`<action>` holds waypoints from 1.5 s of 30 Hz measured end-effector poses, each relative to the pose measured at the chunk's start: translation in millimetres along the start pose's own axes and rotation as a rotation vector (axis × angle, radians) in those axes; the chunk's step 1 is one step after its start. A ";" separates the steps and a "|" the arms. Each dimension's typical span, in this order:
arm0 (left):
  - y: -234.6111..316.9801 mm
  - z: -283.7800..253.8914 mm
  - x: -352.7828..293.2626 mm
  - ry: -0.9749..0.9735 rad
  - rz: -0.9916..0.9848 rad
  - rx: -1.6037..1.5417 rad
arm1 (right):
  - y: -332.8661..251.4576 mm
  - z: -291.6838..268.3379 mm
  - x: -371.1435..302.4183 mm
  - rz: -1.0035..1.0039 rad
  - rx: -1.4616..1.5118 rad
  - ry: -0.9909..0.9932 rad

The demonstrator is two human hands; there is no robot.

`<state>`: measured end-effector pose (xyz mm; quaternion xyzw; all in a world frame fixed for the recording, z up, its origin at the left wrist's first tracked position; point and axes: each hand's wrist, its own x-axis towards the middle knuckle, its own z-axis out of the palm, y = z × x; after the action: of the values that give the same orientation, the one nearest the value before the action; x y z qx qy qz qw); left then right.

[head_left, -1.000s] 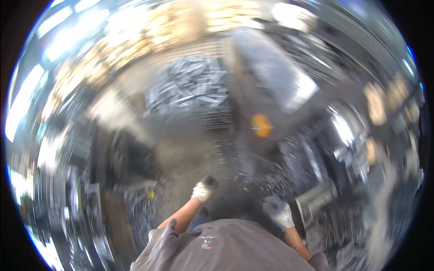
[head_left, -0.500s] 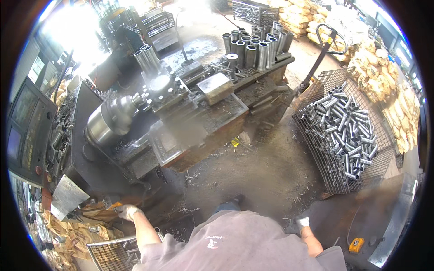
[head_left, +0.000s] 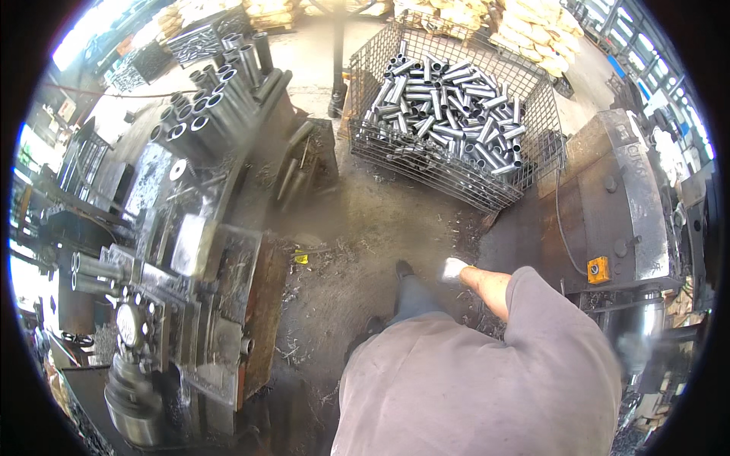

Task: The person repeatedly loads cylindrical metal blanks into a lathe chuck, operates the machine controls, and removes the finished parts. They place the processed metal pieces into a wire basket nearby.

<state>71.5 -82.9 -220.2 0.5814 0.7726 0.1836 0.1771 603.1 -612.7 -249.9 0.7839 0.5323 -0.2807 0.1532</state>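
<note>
My right hand [head_left: 454, 269], in a white glove, hangs out in front of me over the dirty floor. It is small and smeared, so its fingers cannot be made out, and I see nothing in it. The nearest large thing ahead of it is a wire mesh crate [head_left: 426, 169] heaped with short metal tubes [head_left: 437, 102]. My left hand is out of view, hidden behind my body or beyond the picture. A leg in blue trousers [head_left: 414, 296] shows in front of my shirt.
To the left stands a lathe-like machine [head_left: 163, 323] with longer tubes [head_left: 201, 114] standing upright at its far end. On the right are another machine [head_left: 601, 182] and a yellow control box [head_left: 598, 270] on a cable. Metal chips and a yellow scrap [head_left: 302, 257] lie on the floor.
My view has turned right, bringing the crate to the middle and the machine to the left. My left hand, earlier near an orange-tipped thing at lower left, has gone from view.
</note>
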 end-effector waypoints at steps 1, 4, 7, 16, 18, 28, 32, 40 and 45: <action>17.9 22.0 -9.3 -0.176 -0.025 -0.060 | 6.6 0.4 2.3 -0.008 -0.050 -0.007; 71.5 84.9 -53.9 -0.612 -0.160 -0.229 | 67.9 11.1 19.3 0.279 0.519 0.038; 126.1 137.0 -92.8 -0.852 -0.247 -0.237 | 140.3 27.8 48.1 0.429 0.909 0.175; 581.4 347.0 -375.0 -1.153 0.837 0.088 | 446.6 -90.1 117.4 0.720 1.284 0.786; 679.5 411.9 -435.5 -1.081 1.110 0.128 | 505.2 -85.7 147.4 0.815 1.317 0.765; 914.8 743.0 -582.4 -1.056 0.968 0.772 | 669.6 -2.2 366.6 0.822 0.946 0.108; 892.0 824.8 -582.5 -1.123 1.068 1.036 | 658.4 46.0 400.2 0.805 0.842 0.192; 876.1 856.7 -567.3 -1.438 1.099 0.871 | 671.5 -7.7 328.6 0.839 0.940 0.755; 878.0 752.3 -561.8 -1.756 0.697 0.110 | 701.3 -106.4 185.4 0.832 1.479 0.961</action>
<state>1316.4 -340.4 -410.9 0.7173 0.1537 -0.3138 0.6028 1329.2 -687.6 -318.2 0.8385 -0.0919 -0.1180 -0.5240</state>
